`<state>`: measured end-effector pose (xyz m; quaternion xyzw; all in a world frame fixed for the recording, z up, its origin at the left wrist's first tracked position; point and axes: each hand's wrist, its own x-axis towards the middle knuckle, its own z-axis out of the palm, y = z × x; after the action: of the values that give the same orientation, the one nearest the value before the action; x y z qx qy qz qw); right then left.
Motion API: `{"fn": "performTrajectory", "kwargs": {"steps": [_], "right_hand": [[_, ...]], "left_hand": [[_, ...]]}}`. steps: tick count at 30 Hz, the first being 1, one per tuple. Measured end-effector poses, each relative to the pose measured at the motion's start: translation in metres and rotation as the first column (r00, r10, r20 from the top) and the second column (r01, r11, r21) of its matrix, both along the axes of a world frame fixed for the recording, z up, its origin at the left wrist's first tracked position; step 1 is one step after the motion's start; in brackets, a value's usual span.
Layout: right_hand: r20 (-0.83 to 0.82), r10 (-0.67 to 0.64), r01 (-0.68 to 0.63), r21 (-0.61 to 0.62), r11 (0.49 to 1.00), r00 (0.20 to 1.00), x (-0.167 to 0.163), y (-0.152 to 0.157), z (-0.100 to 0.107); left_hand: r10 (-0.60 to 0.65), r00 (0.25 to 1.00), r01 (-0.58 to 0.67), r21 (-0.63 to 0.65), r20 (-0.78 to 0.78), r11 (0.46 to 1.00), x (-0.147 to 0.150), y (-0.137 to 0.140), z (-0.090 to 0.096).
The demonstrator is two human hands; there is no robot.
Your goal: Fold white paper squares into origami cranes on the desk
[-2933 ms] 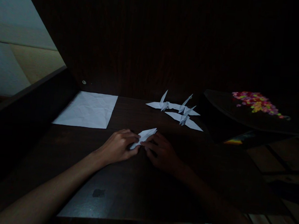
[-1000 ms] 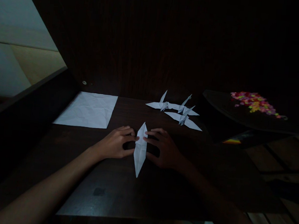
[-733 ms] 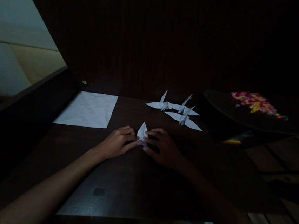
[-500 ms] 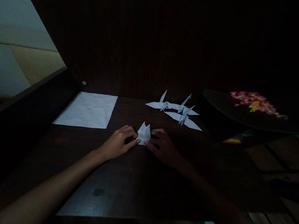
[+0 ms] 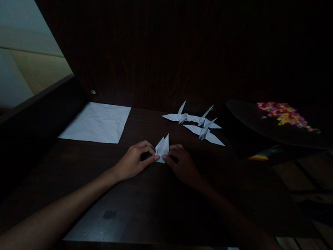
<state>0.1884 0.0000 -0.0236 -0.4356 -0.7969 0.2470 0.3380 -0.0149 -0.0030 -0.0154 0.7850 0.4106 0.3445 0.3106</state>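
Note:
A small folded piece of white paper (image 5: 162,148), pointed at the top, stands between my two hands over the dark wooden table (image 5: 141,201). My left hand (image 5: 138,155) pinches its lower left side, thumb in front and fingers curled behind. On the other side, my right hand (image 5: 181,162) grips the lower right edge the same way, in deep shadow. Beyond the hands rest three white paper cranes with spread wings: a left one (image 5: 181,118), a rear right one (image 5: 204,121) and a nearer one (image 5: 204,134).
A flat, creased white sheet (image 5: 97,122) lies at the back left. To the right, a dark raised surface (image 5: 244,116) bears a pile of small colourful pieces (image 5: 287,115). A dark panel (image 5: 162,50) closes off the back, and a low ledge (image 5: 24,105) runs along the left.
The folded paper's two top points, apart before, now sit closer, with a broad flap turned across its front right. Both hands have shifted very slightly and still hold it.

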Motion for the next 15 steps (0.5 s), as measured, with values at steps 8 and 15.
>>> {"fn": "performTrajectory", "kwargs": {"steps": [8, 15], "right_hand": [[-0.003, -0.179, 0.179, 0.082, 0.980, 0.984, -0.0025, -0.0046, -0.0046], [0.109, -0.333, 0.325, 0.087, 0.942, 0.937, -0.0059, -0.0091, -0.0052]], "left_hand": [[0.106, 0.994, -0.104, -0.044, 0.033, 0.994, 0.0025, -0.0019, 0.0003], [0.167, 0.985, -0.165, -0.066, 0.040, 0.984, 0.0013, -0.0023, 0.0003]]}}
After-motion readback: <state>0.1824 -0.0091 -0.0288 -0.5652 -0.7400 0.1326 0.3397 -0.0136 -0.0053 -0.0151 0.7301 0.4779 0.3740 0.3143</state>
